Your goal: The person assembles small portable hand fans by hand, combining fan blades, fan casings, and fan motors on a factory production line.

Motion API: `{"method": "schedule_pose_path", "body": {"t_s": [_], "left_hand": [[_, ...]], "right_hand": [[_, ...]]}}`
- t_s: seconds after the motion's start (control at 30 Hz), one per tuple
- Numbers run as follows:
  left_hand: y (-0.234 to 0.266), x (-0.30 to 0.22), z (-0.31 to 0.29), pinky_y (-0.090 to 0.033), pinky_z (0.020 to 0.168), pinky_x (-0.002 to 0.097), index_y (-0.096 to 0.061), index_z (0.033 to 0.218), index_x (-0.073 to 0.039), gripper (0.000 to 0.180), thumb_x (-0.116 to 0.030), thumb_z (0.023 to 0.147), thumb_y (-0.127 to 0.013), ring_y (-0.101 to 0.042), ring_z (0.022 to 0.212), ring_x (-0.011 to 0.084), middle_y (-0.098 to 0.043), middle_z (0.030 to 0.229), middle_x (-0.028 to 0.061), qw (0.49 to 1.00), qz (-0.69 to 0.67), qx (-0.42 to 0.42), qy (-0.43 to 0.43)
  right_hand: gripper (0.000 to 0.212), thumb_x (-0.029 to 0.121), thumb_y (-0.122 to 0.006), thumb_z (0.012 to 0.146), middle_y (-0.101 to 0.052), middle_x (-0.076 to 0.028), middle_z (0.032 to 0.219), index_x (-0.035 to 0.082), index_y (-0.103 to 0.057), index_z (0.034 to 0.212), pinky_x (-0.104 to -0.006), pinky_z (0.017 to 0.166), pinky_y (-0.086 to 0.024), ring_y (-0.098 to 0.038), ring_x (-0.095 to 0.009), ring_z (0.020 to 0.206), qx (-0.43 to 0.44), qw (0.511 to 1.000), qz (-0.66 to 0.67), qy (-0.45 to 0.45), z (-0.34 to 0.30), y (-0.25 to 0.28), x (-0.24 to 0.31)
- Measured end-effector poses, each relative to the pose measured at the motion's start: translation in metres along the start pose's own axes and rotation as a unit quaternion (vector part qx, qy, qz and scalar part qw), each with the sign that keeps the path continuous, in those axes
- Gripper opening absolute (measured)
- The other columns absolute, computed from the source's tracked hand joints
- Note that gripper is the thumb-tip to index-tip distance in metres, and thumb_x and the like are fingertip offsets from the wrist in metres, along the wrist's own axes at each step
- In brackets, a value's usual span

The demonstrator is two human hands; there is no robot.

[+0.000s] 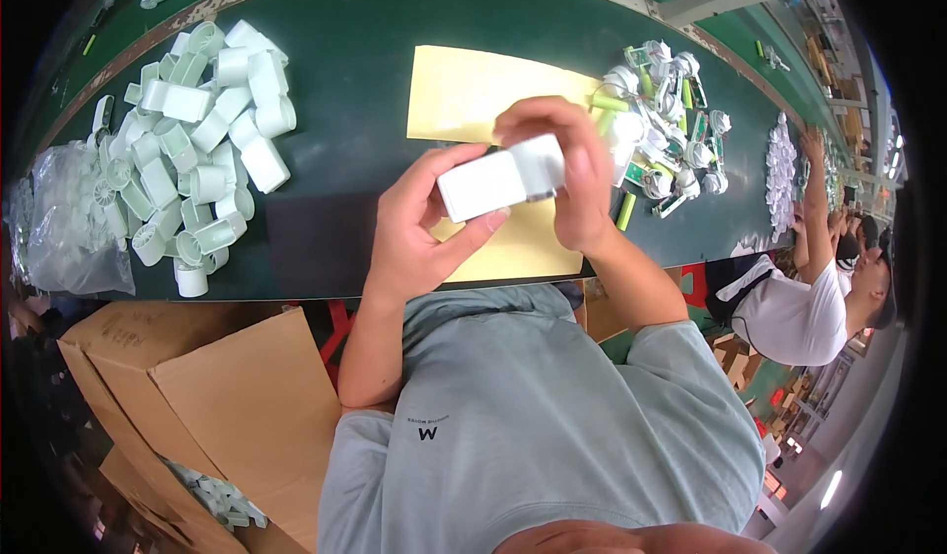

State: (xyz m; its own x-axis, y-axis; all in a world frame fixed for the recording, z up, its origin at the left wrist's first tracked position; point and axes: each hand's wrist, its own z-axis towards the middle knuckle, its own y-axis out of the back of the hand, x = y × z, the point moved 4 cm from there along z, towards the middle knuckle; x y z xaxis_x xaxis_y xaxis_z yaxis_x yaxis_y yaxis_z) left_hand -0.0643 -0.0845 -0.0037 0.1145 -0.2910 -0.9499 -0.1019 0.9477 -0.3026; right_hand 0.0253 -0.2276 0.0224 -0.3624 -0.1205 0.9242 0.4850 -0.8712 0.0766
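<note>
Over a yellow sheet [464,90], a white box-shaped plastic housing [483,186] is held between both hands. My left hand [414,223] grips its left end, with the thumb along the lower edge and fingers behind. My right hand [584,174] closes round the other end, its fingers curled over the top. At that end a greyer white section and a small dark gap show; whether it is a separate piece I cannot tell. A heap of pale empty housings [187,103] lies to the left. To the right is a pile of electronic assemblies [681,110] with green boards and green cylindrical cells.
A clear plastic bag [74,223] sits at the green table's left end. Below it stands an open cardboard box [247,386] with more pale parts inside. Small translucent parts [781,174] line the far right, near a co-worker in a white shirt [794,307].
</note>
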Motion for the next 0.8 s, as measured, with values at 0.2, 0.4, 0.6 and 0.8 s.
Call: {"method": "schedule_pose_path", "body": {"t_s": [0.2, 0.4, 0.6, 0.8], "left_hand": [[-0.009, -0.002, 0.004, -0.056, 0.076, 0.0308, -0.061, 0.122, 0.002, 0.05, -0.004, 0.076, -0.082, -0.067, 0.096, 0.0213, -0.066, 0.107, 0.0129, 0.975, 0.187, 0.005, -0.119], [-0.022, -0.014, 0.003, -0.054, 0.075, 0.0331, -0.065, 0.114, 0.005, 0.047, -0.004, 0.071, -0.083, -0.068, 0.087, 0.028, -0.067, 0.101, 0.017, 0.946, 0.267, -0.019, -0.183], [-0.016, -0.021, 0.009, -0.055, 0.073, 0.0359, -0.062, 0.119, 0.003, 0.053, -0.012, 0.074, -0.085, -0.067, 0.086, 0.0304, -0.066, 0.101, 0.0171, 0.935, 0.297, -0.022, -0.191], [-0.009, -0.021, 0.011, -0.054, 0.073, 0.0367, -0.059, 0.121, 0.004, 0.047, -0.011, 0.08, -0.078, -0.065, 0.083, 0.032, -0.064, 0.101, 0.0179, 0.941, 0.279, -0.017, -0.192]], "right_hand": [[0.043, 0.023, -0.037, 0.102, -0.064, -0.014, 0.08, -0.004, -0.066, 0.085, -0.0296, 0.061, -0.045, -0.058, -0.018, 0.067, -0.05, 0.996, -0.073, 0.025, -0.002, -0.001, 0.007], [0.048, 0.025, -0.03, 0.103, -0.064, -0.017, 0.074, -0.004, -0.061, 0.083, -0.0306, 0.059, -0.043, -0.055, -0.019, 0.064, -0.049, 0.991, -0.113, 0.05, -0.003, 0.001, 0.011], [0.052, 0.027, -0.028, 0.103, -0.061, -0.013, 0.068, -0.003, -0.063, 0.078, -0.0302, 0.055, -0.04, -0.052, -0.018, 0.057, -0.073, 0.992, -0.096, 0.03, 0.012, -0.003, 0.006], [0.053, 0.033, -0.03, 0.107, -0.06, -0.006, 0.071, -0.001, -0.065, 0.087, -0.0271, 0.056, -0.041, -0.053, -0.012, 0.061, 0.002, 0.992, -0.064, -0.105, 0.023, -0.004, 0.016]]}}
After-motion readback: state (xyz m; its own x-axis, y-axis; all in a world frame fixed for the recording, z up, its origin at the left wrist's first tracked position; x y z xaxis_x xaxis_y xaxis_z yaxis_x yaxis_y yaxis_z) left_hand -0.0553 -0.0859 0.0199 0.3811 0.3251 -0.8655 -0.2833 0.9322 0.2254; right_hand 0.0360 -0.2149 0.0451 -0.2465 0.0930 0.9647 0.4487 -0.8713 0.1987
